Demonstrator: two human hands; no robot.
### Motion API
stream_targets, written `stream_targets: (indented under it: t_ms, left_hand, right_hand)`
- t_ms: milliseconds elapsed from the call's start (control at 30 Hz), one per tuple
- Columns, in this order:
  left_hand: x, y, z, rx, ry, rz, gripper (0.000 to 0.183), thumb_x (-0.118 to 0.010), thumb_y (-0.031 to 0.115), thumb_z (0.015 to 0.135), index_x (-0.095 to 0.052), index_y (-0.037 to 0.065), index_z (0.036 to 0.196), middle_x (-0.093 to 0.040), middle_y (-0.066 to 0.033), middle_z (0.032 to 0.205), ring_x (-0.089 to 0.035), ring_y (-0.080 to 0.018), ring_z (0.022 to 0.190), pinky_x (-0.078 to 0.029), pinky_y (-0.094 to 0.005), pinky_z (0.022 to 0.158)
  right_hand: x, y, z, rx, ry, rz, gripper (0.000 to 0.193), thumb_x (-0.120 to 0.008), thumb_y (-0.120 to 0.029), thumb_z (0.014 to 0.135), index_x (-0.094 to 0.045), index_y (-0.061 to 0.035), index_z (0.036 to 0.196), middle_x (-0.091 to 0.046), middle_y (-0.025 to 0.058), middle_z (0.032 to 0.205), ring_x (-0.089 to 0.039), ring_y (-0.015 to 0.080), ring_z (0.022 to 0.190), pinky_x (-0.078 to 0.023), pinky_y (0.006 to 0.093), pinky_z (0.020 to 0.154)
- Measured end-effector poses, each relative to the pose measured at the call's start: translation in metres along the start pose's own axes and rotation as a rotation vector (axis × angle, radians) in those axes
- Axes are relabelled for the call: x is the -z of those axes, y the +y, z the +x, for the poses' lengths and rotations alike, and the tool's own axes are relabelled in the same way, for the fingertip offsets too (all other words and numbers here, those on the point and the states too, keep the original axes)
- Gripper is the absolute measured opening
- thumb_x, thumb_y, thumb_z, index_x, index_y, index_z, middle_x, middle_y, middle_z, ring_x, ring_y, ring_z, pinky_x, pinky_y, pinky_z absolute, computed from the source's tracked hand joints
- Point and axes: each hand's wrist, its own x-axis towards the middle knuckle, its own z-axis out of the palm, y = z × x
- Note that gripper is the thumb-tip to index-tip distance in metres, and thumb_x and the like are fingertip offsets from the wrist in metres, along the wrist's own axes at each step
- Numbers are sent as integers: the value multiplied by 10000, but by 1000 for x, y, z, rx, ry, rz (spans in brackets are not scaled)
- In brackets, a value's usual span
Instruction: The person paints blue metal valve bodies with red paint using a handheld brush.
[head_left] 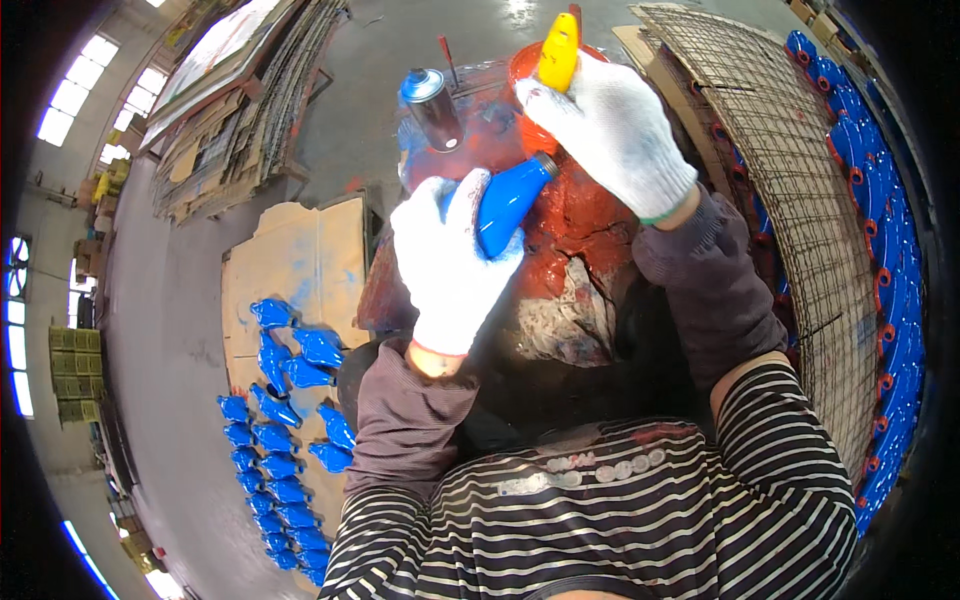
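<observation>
My left hand (447, 262), in a white work glove stained blue, grips a blue-painted metal part (508, 204) shaped like a bulb with a bare round end. My right hand (612, 128), also white-gloved, is closed around a yellow handle (558, 52) that sticks up from its fist, just above the blue part's tip. Both hands hover over a paint-crusted red work surface (580, 215). A spray can (432, 108) with a blue-stained top stands on it to the left of my hands.
Several blue-painted parts (283, 420) lie in rows on flat cardboard (310, 255) on the floor at left. A wire mesh rack (790, 200) curves along the right, with more blue and red parts (890, 290) behind it. Stacked cardboard sheets (235, 100) lie at upper left.
</observation>
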Motion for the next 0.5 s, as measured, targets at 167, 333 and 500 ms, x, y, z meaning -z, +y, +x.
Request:
stream_targets:
  t_ms: [167,333,500]
  left_hand:
    - [3,-1,1,103,-72,-20,664,-823,298,599,-596,166,1208,-508,-156,1171,-509,-356,1056,-459,-449,888]
    - [5,-3,1,124,-83,-38,668,-824,317,603,-589,165,1210,-508,-155,1162,-513,-356,1060,-466,-450,881]
    - [4,-6,3,137,-91,-55,672,-826,340,637,-576,109,1216,-542,-150,1154,-558,-319,1032,-482,-421,875]
  right_hand:
    - [35,-12,-1,-104,-91,117,248,-652,-295,872,-664,-49,850,-634,142,666,-648,308,626,-508,388,586]
    - [31,-13,0,-123,-77,65,255,-644,-292,879,-687,-41,888,-645,139,683,-658,290,645,-514,375,591]
    - [24,-19,-5,-100,-175,307,213,-643,-232,868,-686,-26,897,-657,117,699,-659,255,640,-514,338,611]
